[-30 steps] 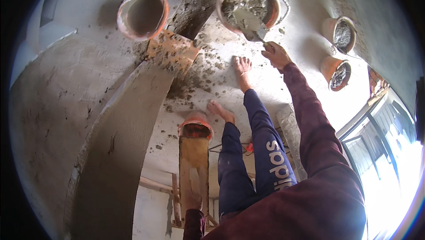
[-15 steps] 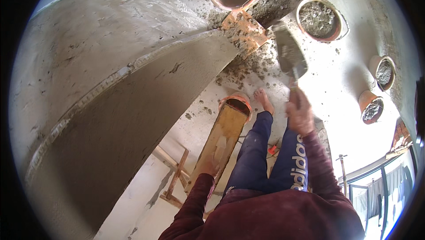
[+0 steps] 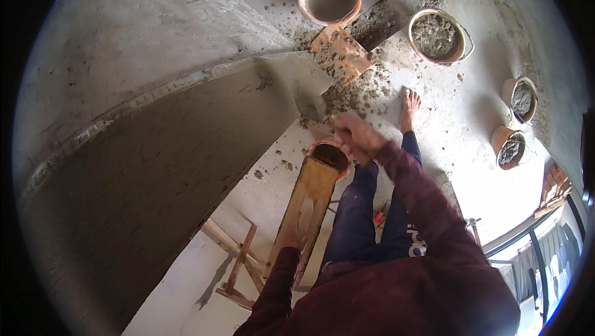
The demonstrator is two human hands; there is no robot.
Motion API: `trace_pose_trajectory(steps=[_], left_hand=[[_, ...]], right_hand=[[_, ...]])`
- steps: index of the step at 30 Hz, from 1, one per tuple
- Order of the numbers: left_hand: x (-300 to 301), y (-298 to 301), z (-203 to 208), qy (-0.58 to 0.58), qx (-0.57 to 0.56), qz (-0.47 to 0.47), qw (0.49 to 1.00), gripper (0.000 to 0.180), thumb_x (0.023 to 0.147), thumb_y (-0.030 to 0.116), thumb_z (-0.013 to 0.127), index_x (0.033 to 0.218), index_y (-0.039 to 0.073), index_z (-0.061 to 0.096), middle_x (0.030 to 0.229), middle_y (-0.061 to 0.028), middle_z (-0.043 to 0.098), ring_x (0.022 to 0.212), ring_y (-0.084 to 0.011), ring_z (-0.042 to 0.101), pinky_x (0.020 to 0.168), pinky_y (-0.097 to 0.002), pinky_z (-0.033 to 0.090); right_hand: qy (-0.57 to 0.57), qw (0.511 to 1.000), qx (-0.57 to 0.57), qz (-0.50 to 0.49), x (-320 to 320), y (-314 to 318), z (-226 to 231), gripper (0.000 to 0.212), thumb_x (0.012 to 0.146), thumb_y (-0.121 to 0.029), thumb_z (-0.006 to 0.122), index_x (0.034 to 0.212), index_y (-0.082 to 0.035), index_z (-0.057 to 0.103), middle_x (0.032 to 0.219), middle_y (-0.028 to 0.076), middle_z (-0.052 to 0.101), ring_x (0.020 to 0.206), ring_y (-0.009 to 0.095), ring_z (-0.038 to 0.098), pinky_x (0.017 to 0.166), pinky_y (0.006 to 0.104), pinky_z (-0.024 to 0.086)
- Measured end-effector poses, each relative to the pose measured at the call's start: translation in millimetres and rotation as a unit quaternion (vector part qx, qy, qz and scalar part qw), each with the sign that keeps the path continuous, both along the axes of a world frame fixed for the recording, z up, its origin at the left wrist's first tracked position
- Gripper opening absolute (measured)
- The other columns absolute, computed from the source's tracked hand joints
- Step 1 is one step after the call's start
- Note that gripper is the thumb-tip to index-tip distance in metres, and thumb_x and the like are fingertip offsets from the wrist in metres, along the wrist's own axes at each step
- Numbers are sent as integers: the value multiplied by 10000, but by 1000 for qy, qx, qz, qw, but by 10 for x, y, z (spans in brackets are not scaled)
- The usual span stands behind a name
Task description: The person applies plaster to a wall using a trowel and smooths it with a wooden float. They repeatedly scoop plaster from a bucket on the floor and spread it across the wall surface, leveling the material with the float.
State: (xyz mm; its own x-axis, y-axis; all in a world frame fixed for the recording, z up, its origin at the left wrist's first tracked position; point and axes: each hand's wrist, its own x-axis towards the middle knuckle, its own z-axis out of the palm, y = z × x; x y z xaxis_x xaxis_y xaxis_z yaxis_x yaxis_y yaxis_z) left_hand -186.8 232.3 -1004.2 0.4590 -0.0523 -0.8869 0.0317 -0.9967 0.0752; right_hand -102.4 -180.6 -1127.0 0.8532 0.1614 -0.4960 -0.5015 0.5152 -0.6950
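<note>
My right hand point(image 3: 358, 136) is closed around the handle of a trowel point(image 3: 308, 102). Its blurred blade lies at or just in front of the face of a grey plastered wall point(image 3: 186, 131), close to the wall's far end; whether it touches, I cannot tell. Fresh mortar marks show near the blade. Lower down, my left hand point(image 3: 294, 237) grips a long wooden float point(image 3: 313, 190) by its raised handle. The float's far end overlaps the rim of an orange bucket point(image 3: 343, 169) between the wall and my legs.
Beyond the wall's end, a mortar-splattered board point(image 3: 347, 57) lies by a bucket point(image 3: 304, 3) of grey liquid. A mortar bucket point(image 3: 411, 35) and two smaller pails point(image 3: 508, 96) stand to the right. A wooden frame point(image 3: 242, 261) lies at lower left; mortar clumps dot the floor.
My right hand has swung the trowel leftward, from over the floor near the mortar bucket to the wall's end. My right foot has stepped forward. My left hand keeps hold of the float.
</note>
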Motion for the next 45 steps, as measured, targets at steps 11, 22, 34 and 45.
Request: trace_pose_trajectory(steps=[11,22,34,45], left_hand=[[-224,168,69,26,50,33,998,696,758,181,740,1347,-3,417,1185,-305,584,1123,-457,561,945,-476,455],[-328,296,-124,47,19,15,999,766,742,194,707,1412,41,368,1198,-310,573,1128,-462,547,952,-479,451],[250,-589,-588,-19,-57,-184,981,767,772,235,715,1416,2,371,1274,-292,531,1187,-442,508,1009,-468,411],[767,-2347,-588,16,-183,0,983,595,941,270,567,1429,14,342,1097,-249,611,918,-370,642,794,-432,512]], right_hand=[[92,954,218,186,919,-451,59,511,1057,-432,260,1166,-4,517,658,-31,449,410,45,361,346,224,369],[7,977,183,111,292,-168,1091,467,1059,-372,316,1128,35,535,629,14,481,416,73,425,350,221,389],[-134,954,40,264,463,-443,1537,323,1022,-332,447,1183,-62,521,783,7,545,510,110,504,453,266,457],[108,818,-560,76,-1496,-2368,-1416,334,734,-120,612,1052,-18,591,980,145,610,956,261,522,754,376,474]])
